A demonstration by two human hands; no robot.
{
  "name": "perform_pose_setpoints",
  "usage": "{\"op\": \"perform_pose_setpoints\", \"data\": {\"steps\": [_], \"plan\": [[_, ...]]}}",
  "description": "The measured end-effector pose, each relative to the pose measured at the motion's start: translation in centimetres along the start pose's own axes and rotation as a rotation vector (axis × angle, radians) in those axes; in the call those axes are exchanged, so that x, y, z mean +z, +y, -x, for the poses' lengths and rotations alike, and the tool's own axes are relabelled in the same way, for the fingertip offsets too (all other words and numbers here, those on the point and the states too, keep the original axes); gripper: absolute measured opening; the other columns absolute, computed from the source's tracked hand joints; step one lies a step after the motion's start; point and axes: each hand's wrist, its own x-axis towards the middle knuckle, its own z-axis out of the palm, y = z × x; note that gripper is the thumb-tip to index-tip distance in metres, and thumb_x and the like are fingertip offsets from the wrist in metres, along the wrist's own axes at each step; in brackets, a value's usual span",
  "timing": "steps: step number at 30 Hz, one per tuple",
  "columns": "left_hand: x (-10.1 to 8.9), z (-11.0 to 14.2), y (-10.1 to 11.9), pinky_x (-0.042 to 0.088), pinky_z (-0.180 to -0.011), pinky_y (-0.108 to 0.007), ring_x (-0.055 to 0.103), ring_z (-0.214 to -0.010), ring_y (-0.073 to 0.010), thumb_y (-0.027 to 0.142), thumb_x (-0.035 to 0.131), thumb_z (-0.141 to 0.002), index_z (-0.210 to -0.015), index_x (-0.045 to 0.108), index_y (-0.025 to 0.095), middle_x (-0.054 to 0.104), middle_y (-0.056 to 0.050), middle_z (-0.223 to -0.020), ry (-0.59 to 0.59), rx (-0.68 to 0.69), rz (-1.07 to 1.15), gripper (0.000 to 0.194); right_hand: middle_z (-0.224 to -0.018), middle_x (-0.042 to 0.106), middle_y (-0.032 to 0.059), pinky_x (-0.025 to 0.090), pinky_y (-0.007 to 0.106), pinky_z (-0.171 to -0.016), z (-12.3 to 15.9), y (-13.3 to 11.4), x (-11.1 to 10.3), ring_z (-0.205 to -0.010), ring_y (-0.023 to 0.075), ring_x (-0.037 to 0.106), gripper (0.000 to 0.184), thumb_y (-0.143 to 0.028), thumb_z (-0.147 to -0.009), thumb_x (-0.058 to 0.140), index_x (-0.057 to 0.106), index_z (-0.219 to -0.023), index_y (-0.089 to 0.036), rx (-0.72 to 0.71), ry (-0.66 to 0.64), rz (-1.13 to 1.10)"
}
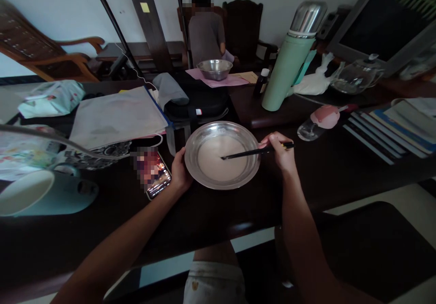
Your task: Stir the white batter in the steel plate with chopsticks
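A shiny metal bowl [223,181] stands on the dark table, holding a pale, milky mixture [218,167]. My left hand [180,172] is closed on the bowl's left rim, its fingers partly hidden behind the wall. In my right hand [279,152] is a pair of black chopsticks [247,152], gripped near their thick ends. They slant left across the bowl's right side, with their tips in the mixture near its middle. A lit phone [158,181] lies just left of my left hand.
A green thermos [288,72] and a dark bottle [261,83] stand behind the bowl. Another metal bowl [215,70] sits farther back, near a seated person [206,36]. Books [378,136] are stacked at right; a light-blue mug [68,195] is at left.
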Motion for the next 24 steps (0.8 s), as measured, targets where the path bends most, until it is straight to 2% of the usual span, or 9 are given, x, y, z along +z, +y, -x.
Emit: {"op": "perform_pose_setpoints", "data": {"steps": [2, 5, 8, 12, 17, 20, 22, 24], "plan": [[0.08, 0.1, 0.06, 0.065, -0.097, -0.045, 0.081, -0.109, -0.0379, 0.049, 0.084, -0.071, -0.081, 0.08, 0.022, 0.084, -0.006, -0.082, -0.002, 0.006, 0.002, 0.029, -0.063, 0.077, 0.0012, 0.061, 0.036, -0.069, 0.05, -0.07, 0.04, -0.063, 0.0208, 0.075, 0.054, -0.079, -0.087, 0.077, 0.08, -0.073, -0.027, 0.015, -0.037, -0.022], [0.21, 0.2, 0.11, 0.065, -0.098, -0.045, 0.08, -0.112, -0.0387, 0.049, 0.084, -0.07, -0.079, 0.078, 0.022, 0.083, -0.006, -0.081, 0.002, 0.013, -0.001, 0.029, -0.071, 0.081, 0.0024, 0.062, 0.036, -0.075, 0.08, -0.18, 0.21, -0.072, 0.0216, 0.078, 0.052, -0.077, -0.086, 0.08, 0.082, -0.074, -0.026, -0.001, -0.136, 0.023], [0.24, 0.17, 0.07, 0.065, -0.099, -0.046, 0.08, -0.113, -0.039, 0.049, 0.083, -0.071, -0.08, 0.079, 0.022, 0.083, -0.006, -0.08, 0.011, 0.008, -0.003, 0.029, -0.077, 0.083, 0.0032, 0.062, 0.036, -0.077, 0.04, -0.18, 0.22, -0.076, 0.0218, 0.078, 0.052, -0.077, -0.087, 0.079, 0.082, -0.073, -0.027, -0.025, -0.102, 0.069], [0.15, 0.07, 0.04, 0.065, -0.098, -0.045, 0.08, -0.113, -0.0394, 0.049, 0.085, -0.071, -0.082, 0.079, 0.022, 0.083, -0.007, -0.081, 0.013, 0.0, 0.006, 0.03, -0.066, 0.078, 0.0019, 0.062, 0.037, -0.07, 0.02, -0.04, 0.11, -0.066, 0.0217, 0.076, 0.055, -0.08, -0.088, 0.076, 0.08, -0.073, -0.027, 0.016, -0.022, 0.005], [0.3, 0.23, 0.18, 0.066, -0.097, -0.046, 0.08, -0.113, -0.0393, 0.047, 0.084, -0.073, -0.081, 0.078, 0.022, 0.083, -0.006, -0.081, 0.014, -0.009, 0.017, 0.027, -0.074, 0.082, 0.0029, 0.063, 0.037, -0.076, -0.03, -0.1, 0.3, -0.074, 0.0223, 0.078, 0.052, -0.078, -0.086, 0.079, 0.082, -0.074, -0.027, -0.009, -0.154, 0.035], [0.43, 0.35, 0.23, 0.065, -0.098, -0.044, 0.08, -0.113, -0.0384, 0.046, 0.082, -0.074, -0.08, 0.078, 0.022, 0.083, -0.007, -0.081, 0.032, -0.017, 0.018, 0.025, -0.077, 0.083, 0.0028, 0.062, 0.037, -0.076, -0.08, -0.06, 0.23, -0.077, 0.0219, 0.078, 0.052, -0.078, -0.086, 0.079, 0.082, -0.073, -0.027, -0.038, -0.083, 0.065], [0.44, 0.36, 0.22, 0.065, -0.099, -0.044, 0.08, -0.112, -0.0383, 0.046, 0.083, -0.074, -0.08, 0.078, 0.021, 0.083, -0.007, -0.08, 0.033, -0.017, 0.015, 0.026, -0.07, 0.08, 0.0019, 0.061, 0.036, -0.071, -0.07, 0.04, 0.09, -0.069, 0.0214, 0.077, 0.054, -0.079, -0.087, 0.077, 0.081, -0.074, -0.027, -0.023, -0.004, 0.033], [0.4, 0.34, 0.2, 0.065, -0.098, -0.044, 0.081, -0.112, -0.0381, 0.046, 0.084, -0.073, -0.082, 0.078, 0.021, 0.083, -0.006, -0.081, 0.025, -0.008, 0.017, 0.027, -0.064, 0.077, 0.0009, 0.061, 0.036, -0.067, -0.04, 0.11, 0.01, -0.062, 0.0209, 0.074, 0.056, -0.081, -0.089, 0.074, 0.08, -0.076, -0.027, -0.003, 0.019, -0.004]]}}
